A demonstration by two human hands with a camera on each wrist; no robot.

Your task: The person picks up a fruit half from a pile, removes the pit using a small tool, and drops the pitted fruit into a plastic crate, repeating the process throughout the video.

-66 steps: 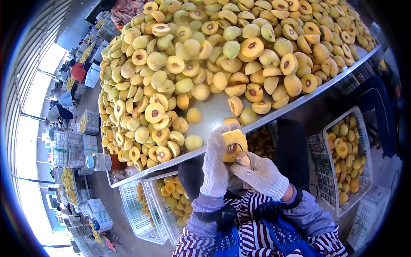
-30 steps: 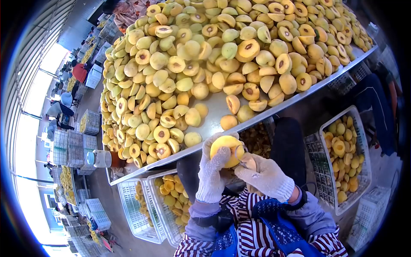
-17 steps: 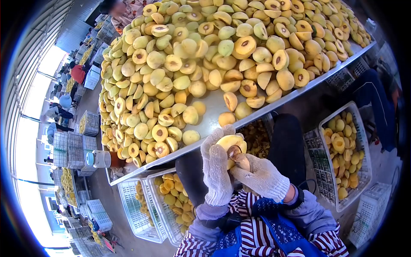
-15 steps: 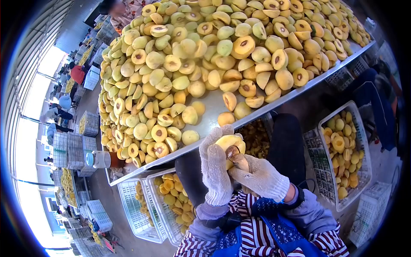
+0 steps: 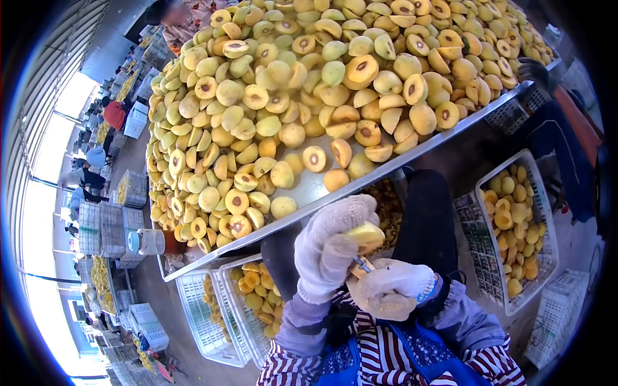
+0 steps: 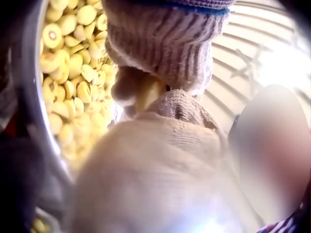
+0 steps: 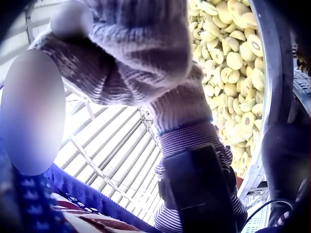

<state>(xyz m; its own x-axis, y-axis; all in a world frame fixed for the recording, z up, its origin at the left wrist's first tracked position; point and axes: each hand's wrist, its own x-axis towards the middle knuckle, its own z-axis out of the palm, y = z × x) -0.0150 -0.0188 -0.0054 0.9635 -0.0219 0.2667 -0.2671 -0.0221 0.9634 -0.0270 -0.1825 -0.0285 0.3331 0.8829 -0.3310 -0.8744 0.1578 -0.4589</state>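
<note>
In the head view the gloved left hand (image 5: 331,248) grips a yellow fruit half (image 5: 365,237), its fingers curled round the piece. Just below and to the right, the gloved right hand (image 5: 391,289) pinches a small tool with a wooden handle (image 5: 356,271) and a metal shaft (image 5: 364,264), whose upper end lies close under the fruit. The tool's tip is hidden. The left wrist view shows part of the fruit (image 6: 149,92) between the two gloves. In the right wrist view the right glove (image 7: 141,53) hides what it holds.
A metal-edged table (image 5: 309,207) bears a large heap of halved fruit (image 5: 257,122). White crates of fruit stand below at the left (image 5: 241,309) and right (image 5: 539,212). A jug (image 5: 149,242) is at the table's left corner. Another person's gloved hand (image 5: 537,72) reaches in at the right.
The left hand has turned over, so the fruit's cut face no longer faces up. The right hand has moved slightly down and rolled. A fruit half showing its pit now lies on the bare table patch.
</note>
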